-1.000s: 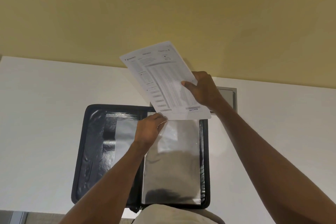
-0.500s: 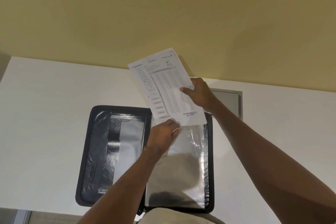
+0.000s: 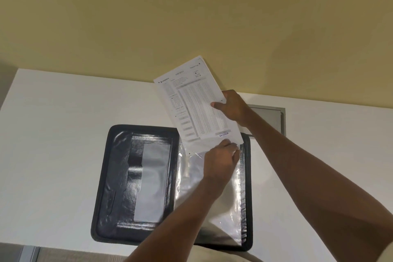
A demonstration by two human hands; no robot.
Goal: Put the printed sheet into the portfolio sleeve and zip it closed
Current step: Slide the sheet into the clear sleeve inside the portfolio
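A white tabletop (image 3: 53,144) runs back to a plain, pale yellow wall (image 3: 191,17), which fills the upper half of the view. A grey rectangular panel (image 3: 268,119) is set flush into the tabletop at the right rear, close to the wall.

The black portfolio (image 3: 112,176) lies unzipped and spread flat near the front edge. Its left half shows glossy black pockets with a pale window. Its right half carries the clear sleeve (image 3: 229,219), which shines under the room light.

The printed sheet (image 3: 197,102) is in the air above the far end of the right half. It is tilted, with its top corner up against the wall. Its bottom edge is at the sleeve's mouth, and most of the sheet is outside the sleeve.

The right hand (image 3: 232,106) grips the sheet's right edge, thumb on the printed face and fingers behind it. The left hand (image 3: 221,159) has its fingers curled and pinching at the sleeve's top edge, just under the sheet's lower right corner. Whether it pinches the paper as well as the plastic cannot be told.
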